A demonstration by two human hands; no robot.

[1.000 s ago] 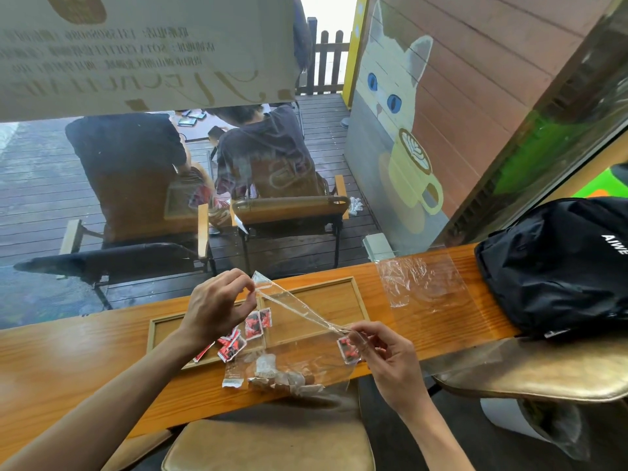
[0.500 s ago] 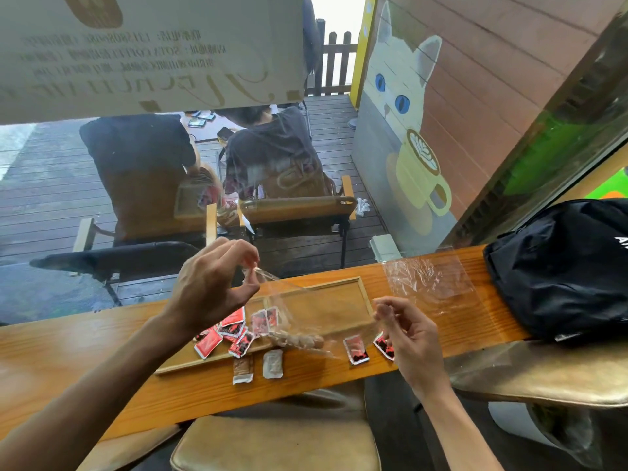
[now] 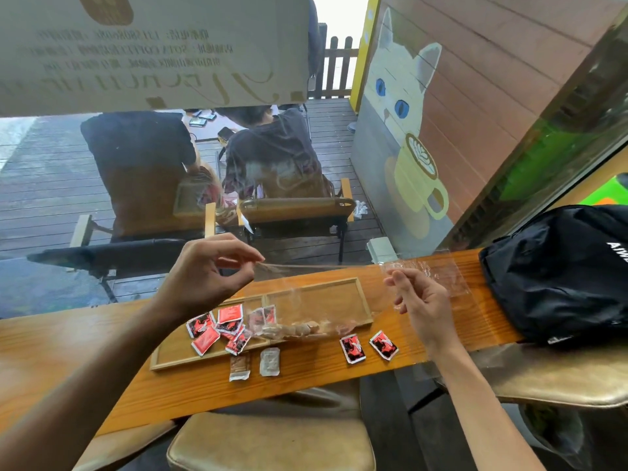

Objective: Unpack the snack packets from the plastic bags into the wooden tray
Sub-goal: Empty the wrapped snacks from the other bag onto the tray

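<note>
My left hand (image 3: 207, 270) and my right hand (image 3: 419, 300) each pinch a top corner of a clear plastic bag (image 3: 319, 300), stretched and raised over the wooden tray (image 3: 360, 300). Pale snack pieces sag at the bag's bottom (image 3: 292, 329), just above the tray's front edge. Several red packets (image 3: 217, 329) lie in the tray's left compartment. Two red packets (image 3: 368, 346) rest on the counter in front of the tray's right end. A brown packet (image 3: 239, 367) and a white packet (image 3: 270, 361) lie on the counter before the tray.
A second clear bag (image 3: 441, 273) lies flat on the wooden counter (image 3: 68, 355) to the right, next to a black backpack (image 3: 560, 273). Padded stools (image 3: 272, 443) stand below the counter's near edge. A window behind the counter shows people seated outside.
Both hands rose and spread apart, pulling the bag taut higher over the tray. Packets fell out onto the counter and into the tray a second ago.
</note>
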